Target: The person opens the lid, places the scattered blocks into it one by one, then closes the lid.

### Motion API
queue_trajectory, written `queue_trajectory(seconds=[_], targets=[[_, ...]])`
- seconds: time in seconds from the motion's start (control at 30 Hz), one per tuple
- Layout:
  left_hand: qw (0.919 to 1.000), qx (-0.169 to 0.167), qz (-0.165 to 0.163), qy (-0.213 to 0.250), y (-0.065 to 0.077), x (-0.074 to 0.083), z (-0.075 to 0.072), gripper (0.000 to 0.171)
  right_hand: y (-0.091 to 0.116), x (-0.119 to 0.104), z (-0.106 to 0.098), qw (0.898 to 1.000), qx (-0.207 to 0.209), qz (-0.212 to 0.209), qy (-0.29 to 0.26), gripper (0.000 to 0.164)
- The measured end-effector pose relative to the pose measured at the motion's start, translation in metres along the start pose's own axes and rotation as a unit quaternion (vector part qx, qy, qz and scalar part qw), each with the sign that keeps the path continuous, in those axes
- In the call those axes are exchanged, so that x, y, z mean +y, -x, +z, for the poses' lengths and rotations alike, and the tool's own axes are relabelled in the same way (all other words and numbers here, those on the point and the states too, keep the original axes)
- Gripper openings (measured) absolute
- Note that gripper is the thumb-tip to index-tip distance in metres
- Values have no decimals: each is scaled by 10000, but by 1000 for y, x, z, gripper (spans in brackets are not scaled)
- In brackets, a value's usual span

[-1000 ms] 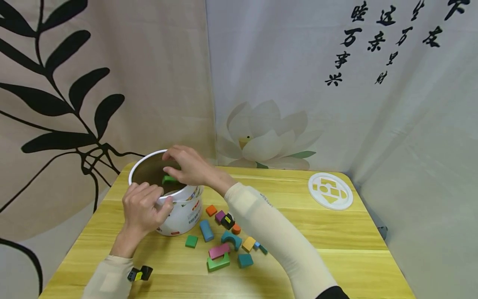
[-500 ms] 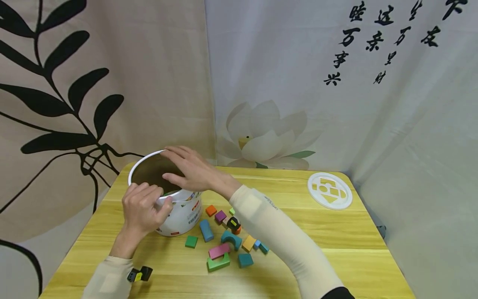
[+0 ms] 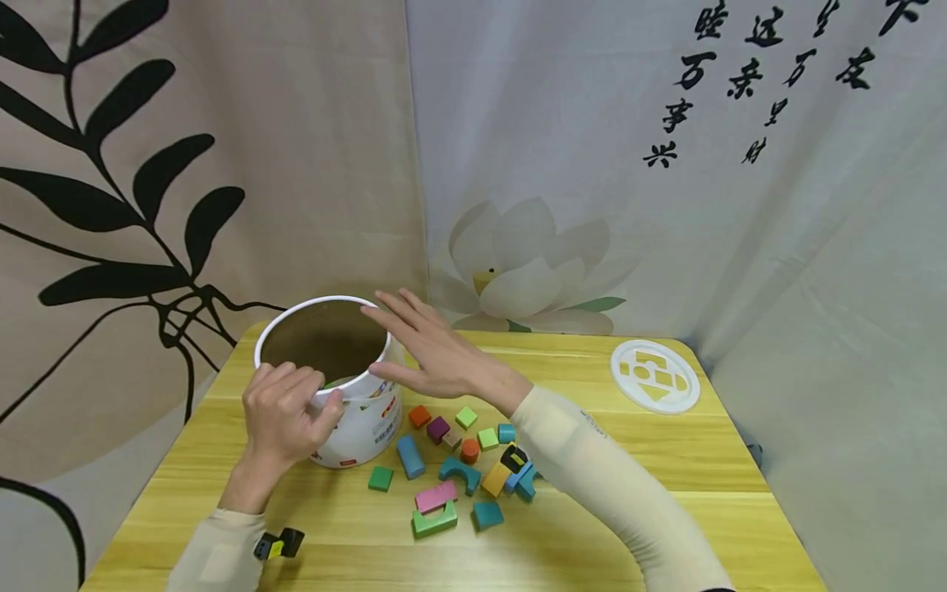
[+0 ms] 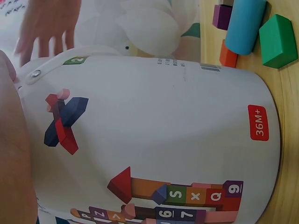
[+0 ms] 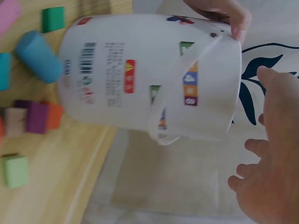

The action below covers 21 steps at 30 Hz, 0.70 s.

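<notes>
A white bucket (image 3: 358, 432) with printed block pictures stands upright at the table's back left. My left hand (image 3: 288, 415) grips its near rim, fingers over the edge and thumb outside. A bit of green shows low inside; most of the inside is hidden. My right hand (image 3: 436, 353), fingers straight and spread, hovers at the bucket's right rim with nothing in it. In the right wrist view the bucket's white strap handle (image 5: 161, 112) hangs down its side. Right of the bucket lie loose blocks, among them a blue cylinder (image 3: 410, 457), a green block (image 3: 381, 478) and a teal arch (image 3: 460, 474).
More blocks lie close by, including a pink block (image 3: 436, 497) over a notched light green block (image 3: 435, 523). A white disc with shaped cut-outs (image 3: 654, 376) rests at the back right of the wooden table (image 3: 629, 526). Printed curtains (image 3: 547, 148) hang behind.
A green block that was at my right fingers over the bucket has left them. The right hand has since opened and drawn out rightward past the rim. The left hand has stayed put.
</notes>
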<state>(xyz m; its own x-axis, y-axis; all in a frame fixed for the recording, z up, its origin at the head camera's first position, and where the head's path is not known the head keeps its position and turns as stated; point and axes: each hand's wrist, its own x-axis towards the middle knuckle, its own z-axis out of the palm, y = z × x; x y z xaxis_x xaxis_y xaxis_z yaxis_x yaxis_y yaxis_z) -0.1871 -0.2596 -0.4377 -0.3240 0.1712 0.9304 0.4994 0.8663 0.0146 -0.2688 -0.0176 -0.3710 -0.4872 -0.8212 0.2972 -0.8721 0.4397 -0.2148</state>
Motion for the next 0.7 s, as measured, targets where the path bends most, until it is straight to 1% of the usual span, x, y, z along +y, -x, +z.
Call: queue_trajectory(seconds=[0.13, 0.43, 0.7], targets=[[10000, -28, -56, 4, 1, 0, 0, 39, 34, 10, 4, 10000, 81, -4, 5, 79], [9999, -34, -121, 22, 0, 0, 1, 40, 112, 30, 23, 10000, -1, 72, 34, 77], [9999, -44, -130, 12, -1, 1, 1, 40, 173, 43, 36, 9989, -113, 451, -97, 75]])
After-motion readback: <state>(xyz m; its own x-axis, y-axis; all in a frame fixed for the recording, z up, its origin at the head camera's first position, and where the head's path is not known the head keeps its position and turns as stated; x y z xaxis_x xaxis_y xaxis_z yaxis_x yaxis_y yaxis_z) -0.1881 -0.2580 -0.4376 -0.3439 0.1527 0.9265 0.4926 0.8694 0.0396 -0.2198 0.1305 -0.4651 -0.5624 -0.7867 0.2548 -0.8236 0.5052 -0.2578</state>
